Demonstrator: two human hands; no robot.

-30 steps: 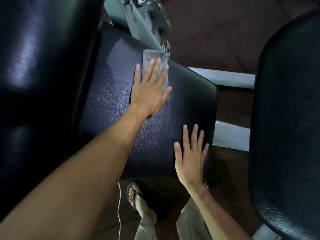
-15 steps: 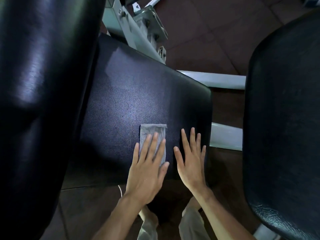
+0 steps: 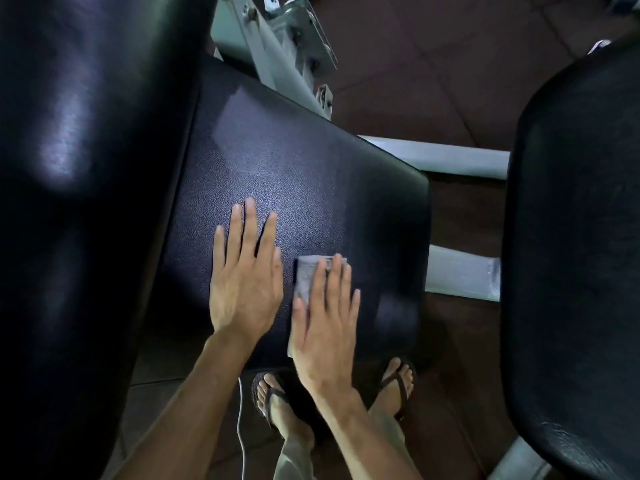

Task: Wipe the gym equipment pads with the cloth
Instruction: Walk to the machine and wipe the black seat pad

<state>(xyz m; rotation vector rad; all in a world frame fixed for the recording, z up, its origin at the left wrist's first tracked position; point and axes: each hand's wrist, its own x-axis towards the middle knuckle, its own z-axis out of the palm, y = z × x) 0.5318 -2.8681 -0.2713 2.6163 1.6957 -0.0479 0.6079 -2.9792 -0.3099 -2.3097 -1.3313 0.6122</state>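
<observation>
A right hand [image 3: 323, 327] is pressing a folded grey cloth [image 3: 306, 282] flat, fingers spread, on a black textured vinyl seat pad [image 3: 311, 174]; the left hand [image 3: 244, 282] is lying open beside it.

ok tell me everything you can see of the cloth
The cloth is a small grey rag, apparently folded into a narrow rectangle, soft and slightly blurred. It lies flat on the near part of the black textured seat pad, close to its front edge. The right hand lies flat on top, covering most of it, so only its far end and left edge show. The left hand rests on the pad beside it, not touching it.
</observation>
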